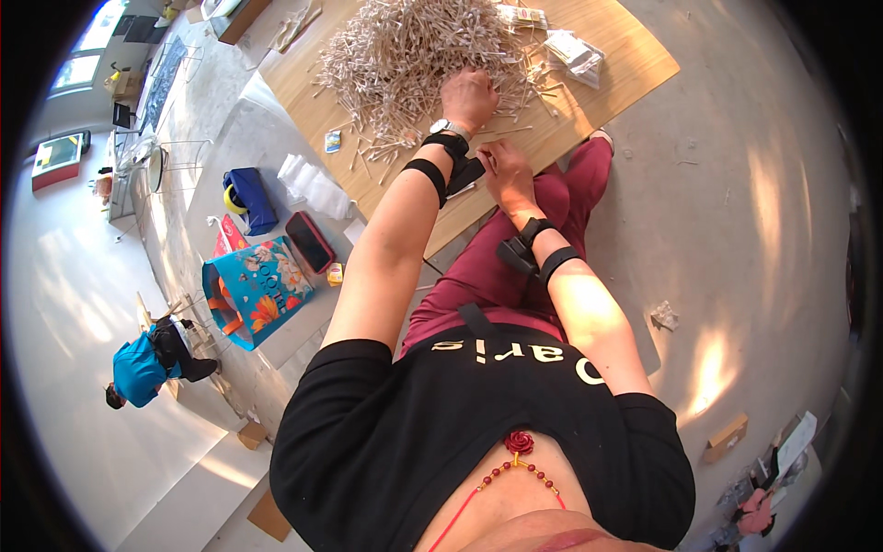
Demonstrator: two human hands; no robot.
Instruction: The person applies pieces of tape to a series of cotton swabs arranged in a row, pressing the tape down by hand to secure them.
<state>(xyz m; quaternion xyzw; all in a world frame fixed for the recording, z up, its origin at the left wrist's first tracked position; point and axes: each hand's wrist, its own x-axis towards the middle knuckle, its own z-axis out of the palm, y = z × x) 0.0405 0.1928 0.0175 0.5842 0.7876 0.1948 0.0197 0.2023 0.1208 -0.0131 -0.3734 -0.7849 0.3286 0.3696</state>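
A large heap of cotton swabs (395, 60) covers much of the wooden table (635, 69). My left hand (470, 97) rests at the heap's near edge, its fingers curled down among the swabs; what they hold is hidden. Closer to me, by the table's near edge, my right hand (508, 175) has its thumb and fingertips drawn together. Anything in that pinch is too small to make out. Beyond the hands, clear plastic packs (576, 57) lie right of the heap, with a small labelled box (521, 17) at its far edge.
Left of the table are a phone (310, 242), a blue floral paper bag (262, 290), a dark blue case (250, 201) and white plastic wrap (313, 187). A small blue packet (332, 141) lies near the heap. A person in blue (143, 368) is farther left. Crumpled paper (664, 316) lies on the floor.
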